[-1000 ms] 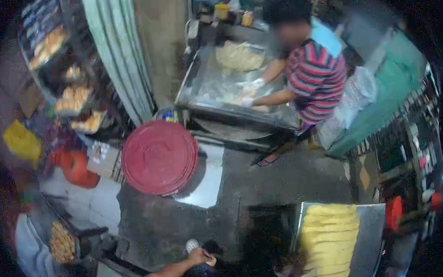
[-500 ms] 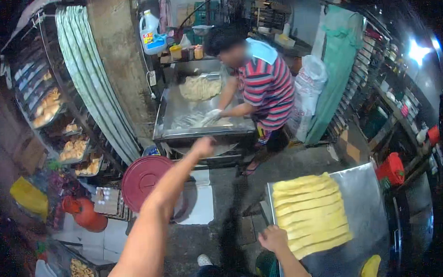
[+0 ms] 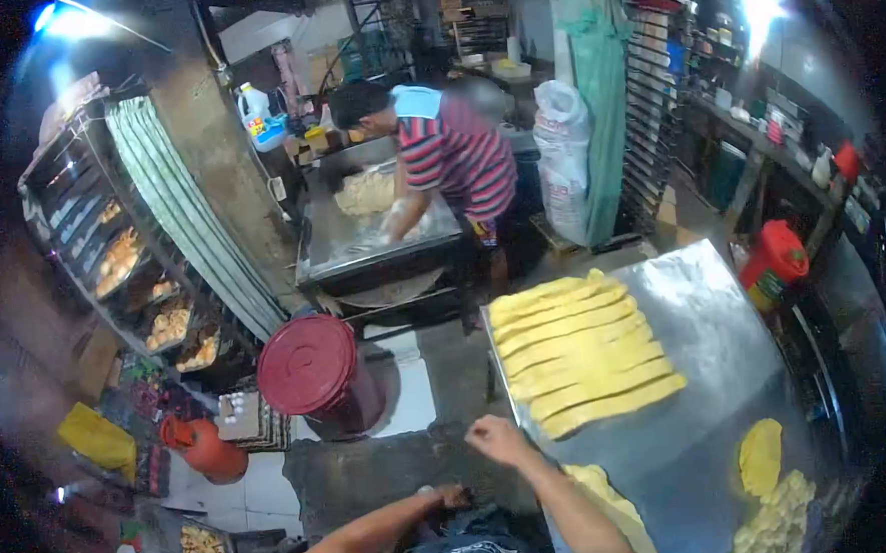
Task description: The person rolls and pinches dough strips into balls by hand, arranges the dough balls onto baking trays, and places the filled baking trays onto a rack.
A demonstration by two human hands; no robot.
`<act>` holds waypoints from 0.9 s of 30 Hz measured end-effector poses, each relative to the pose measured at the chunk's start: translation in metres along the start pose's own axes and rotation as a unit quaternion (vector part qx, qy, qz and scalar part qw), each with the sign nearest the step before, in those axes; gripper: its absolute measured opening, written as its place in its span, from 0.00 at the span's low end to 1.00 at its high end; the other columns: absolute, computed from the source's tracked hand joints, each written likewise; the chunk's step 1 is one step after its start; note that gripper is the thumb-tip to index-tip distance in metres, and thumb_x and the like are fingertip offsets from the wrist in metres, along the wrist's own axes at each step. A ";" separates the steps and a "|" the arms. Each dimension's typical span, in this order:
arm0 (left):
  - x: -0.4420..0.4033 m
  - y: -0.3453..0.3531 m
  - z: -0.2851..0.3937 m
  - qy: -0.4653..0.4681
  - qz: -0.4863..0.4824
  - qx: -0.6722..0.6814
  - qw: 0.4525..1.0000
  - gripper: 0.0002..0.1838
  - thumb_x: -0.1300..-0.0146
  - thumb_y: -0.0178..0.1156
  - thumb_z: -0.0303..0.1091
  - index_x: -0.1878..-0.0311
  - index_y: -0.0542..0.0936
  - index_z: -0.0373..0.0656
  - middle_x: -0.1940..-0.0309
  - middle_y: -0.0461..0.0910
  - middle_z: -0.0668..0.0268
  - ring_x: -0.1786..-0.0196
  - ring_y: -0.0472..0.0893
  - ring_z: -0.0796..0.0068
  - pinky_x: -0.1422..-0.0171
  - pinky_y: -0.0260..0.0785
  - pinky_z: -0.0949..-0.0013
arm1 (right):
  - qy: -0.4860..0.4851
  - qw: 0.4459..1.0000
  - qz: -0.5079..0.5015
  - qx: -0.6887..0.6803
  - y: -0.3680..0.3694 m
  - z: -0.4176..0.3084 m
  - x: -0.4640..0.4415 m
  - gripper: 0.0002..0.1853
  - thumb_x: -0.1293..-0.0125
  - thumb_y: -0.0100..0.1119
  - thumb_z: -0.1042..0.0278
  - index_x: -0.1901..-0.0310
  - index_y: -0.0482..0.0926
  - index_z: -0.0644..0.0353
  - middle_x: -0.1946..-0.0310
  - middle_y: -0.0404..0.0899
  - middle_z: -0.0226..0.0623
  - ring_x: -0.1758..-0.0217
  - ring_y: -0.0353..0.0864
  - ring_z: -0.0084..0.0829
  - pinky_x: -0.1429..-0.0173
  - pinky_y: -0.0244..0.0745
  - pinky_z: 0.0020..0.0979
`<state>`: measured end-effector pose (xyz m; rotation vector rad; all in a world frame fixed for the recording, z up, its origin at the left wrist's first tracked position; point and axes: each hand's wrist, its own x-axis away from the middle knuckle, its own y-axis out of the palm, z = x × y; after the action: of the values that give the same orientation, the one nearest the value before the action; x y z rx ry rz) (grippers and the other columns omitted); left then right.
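My right hand (image 3: 500, 441) hangs just off the left edge of the metal table (image 3: 728, 362), its fingers curled in and no object showing in them. Close to it lies a slab of yellow dough cut into long strips (image 3: 582, 344). My left hand (image 3: 447, 497) is low in front of my body, dark and blurred, so its fingers cannot be made out. Partly behind my right forearm is another flat piece of yellow dough (image 3: 599, 484). An oval dough piece (image 3: 761, 457) and a lumpy dough mass (image 3: 776, 519) sit at the table's right.
Ahead, a person in a striped shirt (image 3: 456, 151) bends over a metal trough (image 3: 326, 245) with pale dough (image 3: 366, 192). A lidded red bin (image 3: 307, 364) stands on the floor at left, near an orange gas cylinder (image 3: 207, 454) and a rack of bread trays (image 3: 122, 263).
My left arm, stretched forward before, has drawn back to my body. The view has turned right, showing more of the table. The other person's hands have shifted in the trough.
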<state>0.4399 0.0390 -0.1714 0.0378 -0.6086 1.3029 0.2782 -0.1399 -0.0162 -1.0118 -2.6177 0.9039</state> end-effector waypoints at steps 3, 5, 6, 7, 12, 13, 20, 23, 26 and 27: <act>0.002 0.001 0.013 0.081 -0.029 0.033 0.996 0.16 0.27 0.63 0.40 0.43 0.85 0.42 0.51 0.88 0.60 0.44 0.85 0.64 0.37 0.78 0.54 | -0.074 0.996 -0.031 -0.033 0.003 -0.015 0.048 0.18 0.29 0.68 0.51 0.47 0.88 0.54 0.49 0.85 0.39 0.51 0.87 0.43 0.46 0.83 0.40; 0.002 -0.003 0.031 0.107 -0.071 0.045 0.991 0.16 0.26 0.63 0.40 0.43 0.85 0.42 0.50 0.88 0.61 0.44 0.85 0.65 0.36 0.78 0.55 | -0.078 0.997 -0.013 -0.005 0.004 -0.022 0.075 0.22 0.29 0.66 0.48 0.42 0.85 0.54 0.39 0.81 0.44 0.39 0.81 0.51 0.35 0.78 0.46; 0.010 -0.005 0.065 0.077 -0.115 0.097 0.986 0.21 0.32 0.67 0.32 0.36 0.80 0.42 0.43 0.84 0.63 0.41 0.83 0.68 0.37 0.77 0.61 | -0.085 0.996 -0.005 0.033 0.011 -0.013 0.085 0.25 0.29 0.66 0.46 0.38 0.83 0.53 0.34 0.77 0.43 0.37 0.79 0.50 0.33 0.76 0.47; 0.020 -0.004 0.094 0.037 -0.166 0.148 0.974 0.31 0.37 0.71 0.24 0.30 0.75 0.41 0.36 0.81 0.65 0.38 0.81 0.71 0.37 0.76 0.66 | -0.045 0.999 0.013 0.022 0.022 0.000 0.093 0.25 0.29 0.66 0.46 0.38 0.83 0.53 0.34 0.77 0.43 0.37 0.79 0.50 0.33 0.76 0.47; 0.042 -0.030 0.234 0.032 -0.243 0.287 0.926 0.38 0.36 0.70 0.17 0.24 0.69 0.42 0.52 0.87 0.62 0.51 0.86 0.72 0.42 0.79 0.66 | 0.104 0.980 0.172 -0.003 -0.052 -0.028 0.121 0.18 0.29 0.66 0.53 0.45 0.84 0.56 0.51 0.85 0.47 0.48 0.85 0.51 0.43 0.80 0.48; 0.024 -0.038 0.237 0.034 -0.239 0.314 0.918 0.40 0.35 0.70 0.17 0.22 0.66 0.42 0.55 0.88 0.63 0.55 0.86 0.73 0.45 0.78 0.68 | 0.142 0.959 0.244 -0.021 -0.065 -0.027 0.126 0.16 0.30 0.67 0.56 0.48 0.85 0.56 0.54 0.86 0.47 0.51 0.85 0.51 0.45 0.81 0.48; -0.058 -0.018 0.271 0.333 -0.221 -0.062 0.915 0.38 0.38 0.73 0.30 0.25 0.71 0.44 0.45 0.84 0.51 0.41 0.83 0.57 0.35 0.74 0.54 | 0.400 0.734 0.370 0.405 -0.133 0.026 0.321 0.44 0.49 0.79 0.37 0.34 0.77 0.53 0.34 0.76 0.52 0.29 0.71 0.58 0.27 0.66 0.57; -0.058 0.020 0.302 0.386 -0.137 -0.204 0.889 0.39 0.37 0.73 0.44 0.25 0.71 0.45 0.29 0.74 0.50 0.28 0.72 0.46 0.25 0.63 0.45 | 0.518 0.707 0.299 0.377 -0.085 0.037 0.421 0.51 0.50 0.76 0.28 0.29 0.74 0.50 0.28 0.72 0.53 0.24 0.66 0.60 0.24 0.65 0.59; -0.071 0.101 0.277 0.466 -0.014 -0.347 0.814 0.42 0.40 0.73 0.55 0.25 0.72 0.49 0.29 0.72 0.53 0.30 0.71 0.42 0.29 0.64 0.39 | 0.496 0.723 0.333 0.347 -0.040 0.041 0.465 0.44 0.47 0.74 0.34 0.31 0.75 0.49 0.37 0.79 0.43 0.30 0.74 0.53 0.30 0.72 0.56; -0.074 0.119 0.279 0.473 -0.048 -0.371 0.798 0.42 0.41 0.73 0.57 0.25 0.73 0.50 0.30 0.73 0.54 0.31 0.71 0.41 0.30 0.65 0.38 | 0.512 0.668 0.358 0.403 -0.027 0.035 0.456 0.43 0.47 0.74 0.36 0.32 0.76 0.49 0.40 0.80 0.40 0.32 0.75 0.50 0.32 0.72 0.58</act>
<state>0.2109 -0.0929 -0.0052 -1.1591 -0.1896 0.7484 -0.0912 0.1295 -0.0452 -1.5710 -0.7013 0.9953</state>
